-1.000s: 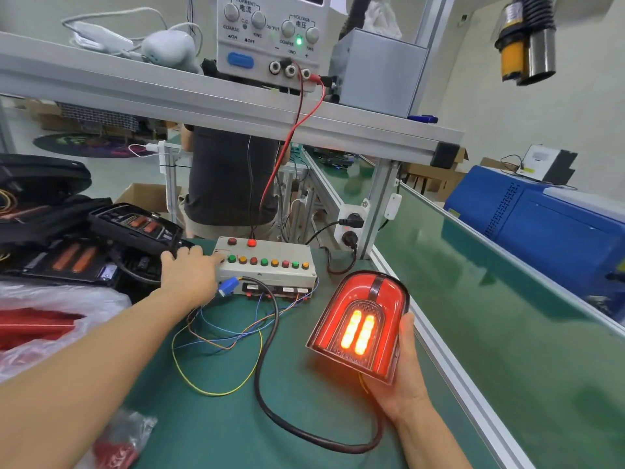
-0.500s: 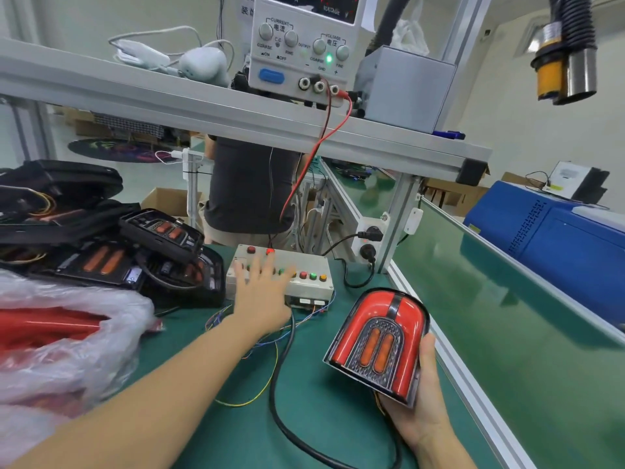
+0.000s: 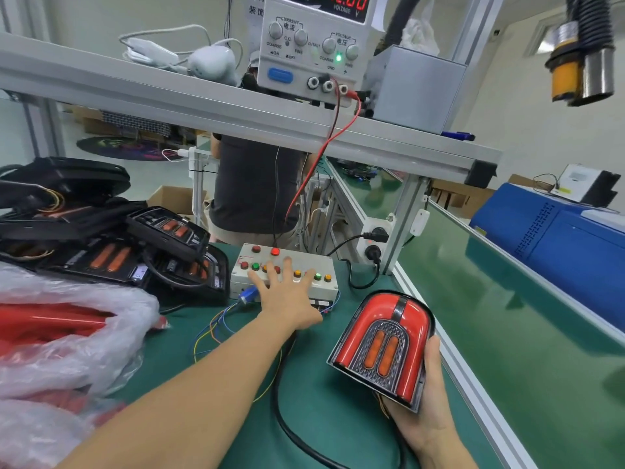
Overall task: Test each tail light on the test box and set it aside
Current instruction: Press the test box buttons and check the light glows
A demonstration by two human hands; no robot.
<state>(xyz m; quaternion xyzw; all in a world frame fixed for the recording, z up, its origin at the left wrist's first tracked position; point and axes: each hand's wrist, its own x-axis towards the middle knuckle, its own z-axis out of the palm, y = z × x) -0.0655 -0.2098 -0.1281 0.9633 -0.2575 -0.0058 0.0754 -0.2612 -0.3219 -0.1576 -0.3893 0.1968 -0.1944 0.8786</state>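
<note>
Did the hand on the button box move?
Yes. The left hand slid rightward along the test box, from its left end to the middle buttons.

My left hand (image 3: 287,296) reaches forward, fingers (image 3: 286,267) spread straight; my right hand (image 3: 426,397) is cupped, fingers curled in a grip.

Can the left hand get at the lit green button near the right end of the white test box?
Probably yes: the left hand is already spread over the white test box, nothing covering the lit green button.
</note>
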